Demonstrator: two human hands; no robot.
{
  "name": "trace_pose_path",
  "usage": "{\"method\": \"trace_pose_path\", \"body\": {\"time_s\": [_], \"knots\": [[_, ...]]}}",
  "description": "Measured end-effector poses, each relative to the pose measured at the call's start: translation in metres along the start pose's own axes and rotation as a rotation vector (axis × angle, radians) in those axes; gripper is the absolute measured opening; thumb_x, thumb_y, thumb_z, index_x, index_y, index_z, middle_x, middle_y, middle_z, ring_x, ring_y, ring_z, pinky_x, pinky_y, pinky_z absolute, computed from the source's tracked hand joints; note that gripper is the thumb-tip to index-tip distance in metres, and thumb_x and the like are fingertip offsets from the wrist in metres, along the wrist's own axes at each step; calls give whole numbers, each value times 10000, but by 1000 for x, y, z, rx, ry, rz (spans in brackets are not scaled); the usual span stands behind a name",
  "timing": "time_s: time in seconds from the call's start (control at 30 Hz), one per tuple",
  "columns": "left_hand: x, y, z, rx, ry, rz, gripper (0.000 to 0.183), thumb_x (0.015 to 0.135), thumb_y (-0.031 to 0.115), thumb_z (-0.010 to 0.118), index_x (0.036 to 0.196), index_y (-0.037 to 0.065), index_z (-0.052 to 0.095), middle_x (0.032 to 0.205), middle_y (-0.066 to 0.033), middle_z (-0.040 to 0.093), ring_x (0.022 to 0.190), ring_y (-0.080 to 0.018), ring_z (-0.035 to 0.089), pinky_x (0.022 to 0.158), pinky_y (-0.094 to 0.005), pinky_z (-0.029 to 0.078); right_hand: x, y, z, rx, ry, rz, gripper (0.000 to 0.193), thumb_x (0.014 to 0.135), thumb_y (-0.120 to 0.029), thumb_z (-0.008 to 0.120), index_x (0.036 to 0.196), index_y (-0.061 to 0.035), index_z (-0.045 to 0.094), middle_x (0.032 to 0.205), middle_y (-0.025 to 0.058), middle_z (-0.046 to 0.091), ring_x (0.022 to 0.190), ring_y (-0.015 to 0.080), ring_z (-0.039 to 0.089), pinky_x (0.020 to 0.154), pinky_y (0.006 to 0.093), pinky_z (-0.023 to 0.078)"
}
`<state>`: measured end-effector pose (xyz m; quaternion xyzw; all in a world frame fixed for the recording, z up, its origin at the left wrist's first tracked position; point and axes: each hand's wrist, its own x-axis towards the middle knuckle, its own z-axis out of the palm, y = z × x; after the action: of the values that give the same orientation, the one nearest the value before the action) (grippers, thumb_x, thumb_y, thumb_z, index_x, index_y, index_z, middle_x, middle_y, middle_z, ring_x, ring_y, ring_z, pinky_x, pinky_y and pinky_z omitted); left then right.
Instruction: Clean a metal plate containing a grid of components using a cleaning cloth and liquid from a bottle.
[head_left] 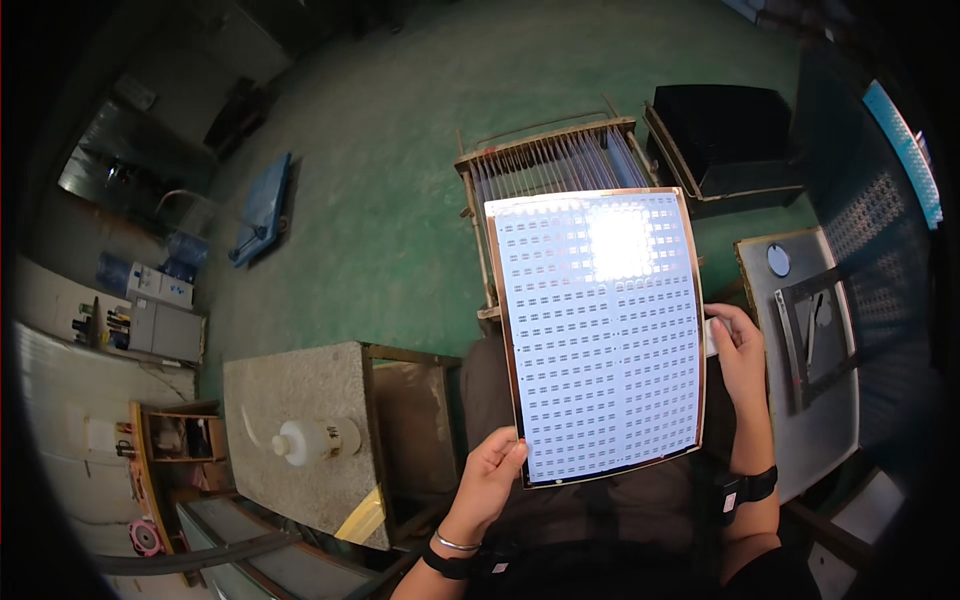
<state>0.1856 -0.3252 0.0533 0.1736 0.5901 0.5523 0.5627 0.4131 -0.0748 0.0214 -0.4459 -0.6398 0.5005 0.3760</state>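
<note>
A large circuit board panel (600, 370), white with rows of small dark marks and a copper-coloured border, is tilted up in front of me over my lap. My left hand (490, 470) pinches its lower left edge, the thumb on the front face. At the right edge of the panel my right hand (738, 350) is closed on a small white pad (712, 338), part of which is hidden behind the panel. Whether the right fingers also touch the panel I cannot tell. A bright light reflects off the panel's upper part.
Behind the panel stands a slotted rack (550, 150) with several upright sheets. A black box (725, 135) is at the back right. On my right is a table (825, 455) with a dark frame (783, 340). To my left, a stone-topped table (300, 385) carries a white plastic bottle (305, 441).
</note>
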Motion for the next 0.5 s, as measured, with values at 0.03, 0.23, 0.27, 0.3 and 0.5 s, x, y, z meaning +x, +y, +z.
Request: {"method": "trace_pose_path", "body": {"time_s": [0.03, 0.23, 0.27, 0.3, 0.5], "knots": [[-1, -1, 0, -1, -4, 3, 232, 972, 142, 486, 1129, -18, 544, 990, -48, 635, 863, -70, 560, 745, -213, 433, -1, 6, -5, -2, 3, -3, 162, 915, -23, 501, 1042, 32, 585, 900, 24, 613, 788, 45, 540, 680, 199, 430], [0, 1, 5, -6, -10, -5, 224, 967, 138, 495, 1118, -19, 548, 964, -35, 632, 822, -50, 539, 706, -203, 417, -10, 12, -8, 111, 23, 159, 202, 972, -165, 452, 1025, -20, 582, 844, -30, 591, 681, 17, 492, 566, 169, 376], [0, -1, 3, 29, -15, -8, 221, 965, 134, 498, 1116, -19, 549, 948, -28, 631, 796, -41, 528, 685, -198, 407, -12, 11, -6, 248, 41, 181, 213, 976, -181, 452, 1030, -21, 581, 843, -26, 591, 680, 17, 494, 566, 169, 378], [1, -3, 1, 64, -23, -12, 218, 963, 131, 500, 1114, -19, 550, 932, -20, 630, 770, -33, 517, 664, -194, 398, -15, 9, -5, 386, 62, 200, 224, 980, -198, 452, 1034, -23, 580, 842, -23, 591, 679, 17, 497, 567, 169, 380], [2, -12, -8, -60, 11, -30, 215, 938, 163, 552, 1075, -3, 556, 847, -32, 633, 676, -73, 557, 626, -224, 461, -20, -9, 7, 419, 86, 99, 169, 954, -173, 528, 952, -14, 585, 802, -16, 593, 712, 27, 518, 649, 178, 420]]}}
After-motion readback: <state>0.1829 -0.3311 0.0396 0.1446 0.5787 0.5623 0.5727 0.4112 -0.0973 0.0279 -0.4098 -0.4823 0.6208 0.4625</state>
